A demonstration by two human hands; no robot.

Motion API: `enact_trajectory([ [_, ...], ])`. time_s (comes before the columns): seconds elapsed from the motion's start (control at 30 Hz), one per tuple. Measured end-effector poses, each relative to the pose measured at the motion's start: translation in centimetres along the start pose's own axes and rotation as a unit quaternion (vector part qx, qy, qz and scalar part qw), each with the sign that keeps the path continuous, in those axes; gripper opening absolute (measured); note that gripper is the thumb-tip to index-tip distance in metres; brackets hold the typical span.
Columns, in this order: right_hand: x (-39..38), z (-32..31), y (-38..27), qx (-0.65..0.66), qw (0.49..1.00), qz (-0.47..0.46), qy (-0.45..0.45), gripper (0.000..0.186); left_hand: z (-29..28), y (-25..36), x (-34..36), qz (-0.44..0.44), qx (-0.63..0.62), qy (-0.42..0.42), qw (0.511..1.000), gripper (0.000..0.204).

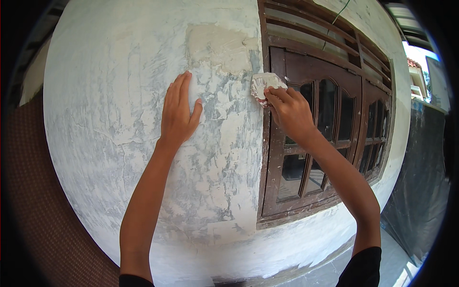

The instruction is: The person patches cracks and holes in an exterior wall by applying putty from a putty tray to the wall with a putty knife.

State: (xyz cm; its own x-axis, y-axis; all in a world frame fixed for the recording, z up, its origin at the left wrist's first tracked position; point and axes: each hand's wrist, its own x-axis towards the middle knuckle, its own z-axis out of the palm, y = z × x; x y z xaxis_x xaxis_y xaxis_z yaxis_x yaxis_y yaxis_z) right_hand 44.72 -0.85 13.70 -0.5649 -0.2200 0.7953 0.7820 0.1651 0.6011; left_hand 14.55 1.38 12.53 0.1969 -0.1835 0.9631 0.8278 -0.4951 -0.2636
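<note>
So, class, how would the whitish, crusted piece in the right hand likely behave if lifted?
The crusted piece is probably light, as the right hand pinches it; likely stiff, since it shows no droop; its patchy surface may flake.

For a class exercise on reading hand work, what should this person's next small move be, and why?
Probably ease the right hand slightly leftward, bringing the whitish caked piece fully over the wall. In this view, the piece overlaps both the wall's edge and the brown window frame, and the nearby wall looks patchy white and grey. The left hand appears to rest against it.
</note>
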Motion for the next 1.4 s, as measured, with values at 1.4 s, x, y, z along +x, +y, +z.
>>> enact_trajectory([
  [1.4,12.7,6.4,14.1,0.477,0.734,0.445,0.189,0.04,-0.4,-0.9,-0.2,0.015,0.046,-0.006,0.999,0.06],
])
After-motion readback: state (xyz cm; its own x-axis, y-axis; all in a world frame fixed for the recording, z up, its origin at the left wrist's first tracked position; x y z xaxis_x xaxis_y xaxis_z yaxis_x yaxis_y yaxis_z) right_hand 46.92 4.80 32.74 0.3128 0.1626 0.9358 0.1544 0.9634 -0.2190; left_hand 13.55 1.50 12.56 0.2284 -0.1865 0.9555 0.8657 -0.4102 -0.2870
